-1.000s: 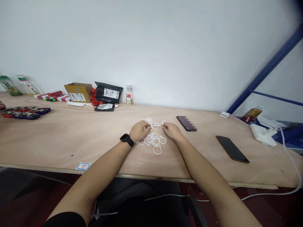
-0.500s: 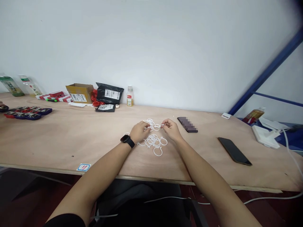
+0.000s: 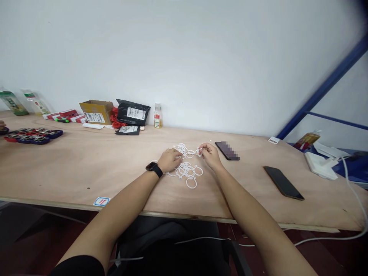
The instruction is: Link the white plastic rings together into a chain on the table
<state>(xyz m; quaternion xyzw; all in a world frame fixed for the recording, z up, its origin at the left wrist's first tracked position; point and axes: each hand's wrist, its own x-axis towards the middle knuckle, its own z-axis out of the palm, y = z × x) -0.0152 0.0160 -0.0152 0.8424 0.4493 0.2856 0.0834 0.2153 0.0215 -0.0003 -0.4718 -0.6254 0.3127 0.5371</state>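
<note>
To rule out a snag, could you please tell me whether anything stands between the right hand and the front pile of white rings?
Nothing visible does: only bare tabletop shows between the right hand and that pile. The closer phone lies on the hand's other side.

Left hand (image 3: 170,160), bare; one wristwatch (image 3: 154,168), dark rectangular face (image 3: 150,166), black band (image 3: 158,171); one short black sleeve (image 3: 80,265); dark clothing (image 3: 172,233) below; right hand (image 3: 210,155), bare.

The white rings (image 3: 185,168), thin, round and fitted with small projecting tabs, lie loose at the center of the frame, several overlapping in a main pile. A smaller cluster (image 3: 181,148) lies directly above; a single ring (image 3: 191,188) lies flat below the pile.
</note>
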